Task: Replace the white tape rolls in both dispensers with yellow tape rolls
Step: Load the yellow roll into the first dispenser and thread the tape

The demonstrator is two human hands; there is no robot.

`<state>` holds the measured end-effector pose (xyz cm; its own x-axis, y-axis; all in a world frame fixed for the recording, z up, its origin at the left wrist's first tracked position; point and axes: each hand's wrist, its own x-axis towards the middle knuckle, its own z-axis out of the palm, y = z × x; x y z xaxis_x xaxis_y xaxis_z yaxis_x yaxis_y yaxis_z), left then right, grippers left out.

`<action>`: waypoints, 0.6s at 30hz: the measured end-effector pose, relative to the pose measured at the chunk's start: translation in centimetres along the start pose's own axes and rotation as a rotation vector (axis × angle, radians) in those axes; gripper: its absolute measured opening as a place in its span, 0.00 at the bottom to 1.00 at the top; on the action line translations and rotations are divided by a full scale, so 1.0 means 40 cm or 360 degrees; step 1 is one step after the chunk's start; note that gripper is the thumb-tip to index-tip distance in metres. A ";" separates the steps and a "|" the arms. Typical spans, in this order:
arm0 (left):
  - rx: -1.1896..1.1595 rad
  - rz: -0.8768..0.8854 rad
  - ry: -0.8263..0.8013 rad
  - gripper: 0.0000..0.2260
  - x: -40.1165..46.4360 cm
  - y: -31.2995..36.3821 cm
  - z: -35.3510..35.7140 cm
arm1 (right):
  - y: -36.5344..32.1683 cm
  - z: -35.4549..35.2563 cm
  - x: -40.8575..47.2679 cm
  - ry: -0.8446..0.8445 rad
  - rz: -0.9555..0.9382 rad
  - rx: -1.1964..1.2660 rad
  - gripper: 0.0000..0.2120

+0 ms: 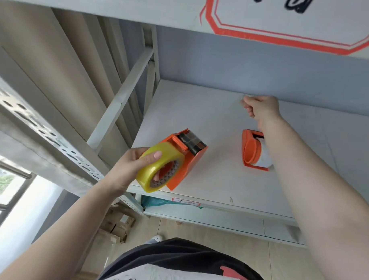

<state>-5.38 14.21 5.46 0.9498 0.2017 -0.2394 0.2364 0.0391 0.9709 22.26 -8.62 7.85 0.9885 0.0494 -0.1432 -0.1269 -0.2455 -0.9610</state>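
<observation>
My left hand (126, 167) grips a yellow tape roll (149, 176), thumb on its outer face and fingers through the core. The roll is pressed against the side of an orange dispenser (194, 163) that stands near the front left of the white shelf board (219, 183). A second orange dispenser (250, 150) with a white tape roll (265, 160) lies further right, partly hidden by my right forearm. My right hand (262, 107) is a closed fist above the shelf behind that dispenser; I cannot tell if it pinches a tape end.
Metal shelf uprights and a diagonal brace (122, 95) stand left of the board. An upper shelf with a red-bordered label (287, 36) hangs overhead. A small label (185, 202) marks the front edge, with a teal bag (154, 201) below it. Cardboard scraps (118, 225) lie on the floor.
</observation>
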 end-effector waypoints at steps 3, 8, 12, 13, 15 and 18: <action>-0.0147 0.0066 -0.0029 0.42 -0.022 -0.008 -0.022 | 0.001 -0.024 0.025 0.0060 -0.0026 0.0052 0.13; -0.0429 0.0101 0.0041 0.20 -0.026 0.004 -0.022 | 0.038 0.012 0.010 0.0009 -0.0023 -0.0200 0.14; -0.0689 0.0176 0.0088 0.19 0.000 0.041 -0.024 | 0.120 0.072 -0.033 -0.0037 0.0054 -0.0396 0.14; -0.0708 0.0222 0.0095 0.17 0.008 0.054 -0.021 | 0.140 0.090 -0.050 -0.0081 0.0096 -0.0422 0.11; -0.0694 0.0265 0.0112 0.13 0.027 0.080 -0.007 | 0.172 0.128 -0.100 -0.0176 0.0247 -0.0354 0.04; -0.0637 0.0224 0.0181 0.16 0.058 0.116 0.027 | 0.211 0.185 -0.198 -0.0245 0.0553 -0.0052 0.05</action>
<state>-1.85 13.79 9.39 0.9330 0.3379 -0.1237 -0.0130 0.3751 0.9269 12.73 -3.93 -0.89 0.8627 0.1019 -0.4953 -0.4471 -0.3040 -0.8412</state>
